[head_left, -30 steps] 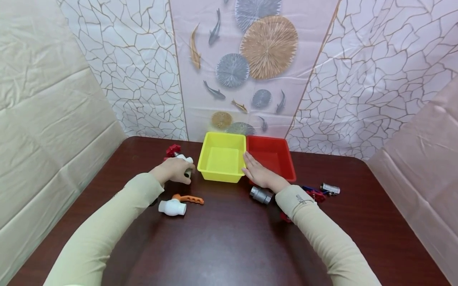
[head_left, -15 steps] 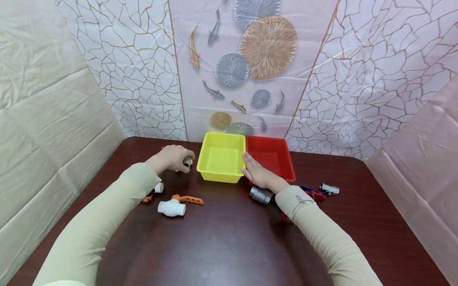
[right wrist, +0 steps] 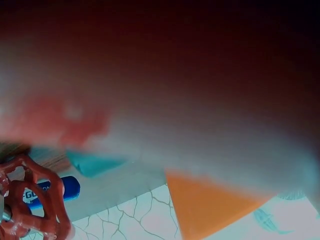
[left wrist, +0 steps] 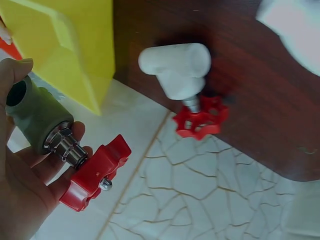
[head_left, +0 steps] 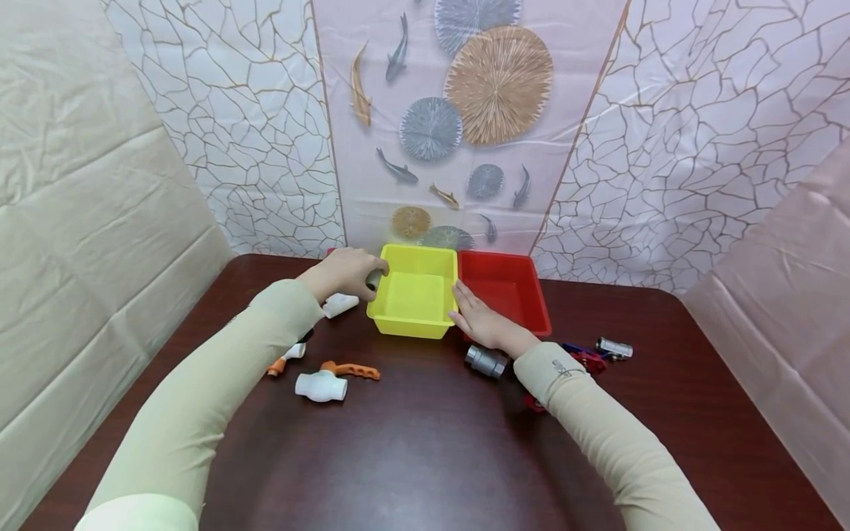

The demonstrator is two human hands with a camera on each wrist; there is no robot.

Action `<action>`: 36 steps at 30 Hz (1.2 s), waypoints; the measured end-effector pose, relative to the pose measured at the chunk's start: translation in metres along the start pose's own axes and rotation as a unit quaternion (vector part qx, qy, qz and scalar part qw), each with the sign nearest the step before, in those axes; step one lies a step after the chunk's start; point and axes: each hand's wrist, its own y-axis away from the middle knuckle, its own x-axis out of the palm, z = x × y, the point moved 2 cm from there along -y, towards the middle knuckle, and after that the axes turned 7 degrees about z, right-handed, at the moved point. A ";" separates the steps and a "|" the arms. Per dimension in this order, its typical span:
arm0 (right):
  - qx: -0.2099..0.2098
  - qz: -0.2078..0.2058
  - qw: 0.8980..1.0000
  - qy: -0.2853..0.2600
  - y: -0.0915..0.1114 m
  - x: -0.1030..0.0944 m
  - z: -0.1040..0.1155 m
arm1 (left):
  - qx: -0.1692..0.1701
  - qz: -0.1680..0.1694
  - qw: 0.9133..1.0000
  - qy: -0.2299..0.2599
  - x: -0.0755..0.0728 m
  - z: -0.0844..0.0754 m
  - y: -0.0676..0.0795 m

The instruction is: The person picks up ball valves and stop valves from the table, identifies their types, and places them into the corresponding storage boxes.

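Observation:
My left hand grips a grey-green stop valve with a red handwheel, beside the left rim of the yellow bin. In the left wrist view, fingers and thumb curl round the valve's body, and its wheel points away from the palm. A white valve with a red handwheel lies on the table below that hand. My right hand, fingers straight, rests at the rims where the yellow bin and the red bin meet. The right wrist view is mostly blurred.
On the left of the table lie a white ball valve with an orange lever and another white-and-orange valve. A grey fitting sits below the right hand. Further right are red-handled valves and a metal valve.
My left hand has lifted the grey-green valve and moved right to the yellow bin's edge. The white valve it covered now shows more. The right hand stays in place.

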 end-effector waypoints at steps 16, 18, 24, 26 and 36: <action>0.004 -0.002 1.000 -0.003 0.000 -0.003 0.001 | 0.036 -0.037 0.998 0.037 -0.021 -0.033 -0.051; 0.008 0.000 1.000 -0.005 -0.001 -0.003 0.001 | 0.031 -0.042 0.998 0.044 -0.023 -0.035 -0.055; 0.015 0.008 1.000 -0.007 0.000 -0.004 0.001 | 0.025 -0.056 0.998 0.025 -0.024 -0.044 -0.067; 0.015 0.006 1.000 -0.004 0.000 -0.004 0.000 | 0.022 -0.055 0.998 0.018 -0.024 -0.048 -0.073; -0.002 0.002 1.000 -0.006 0.000 0.001 0.001 | 0.019 -0.036 0.999 0.020 -0.022 -0.057 -0.091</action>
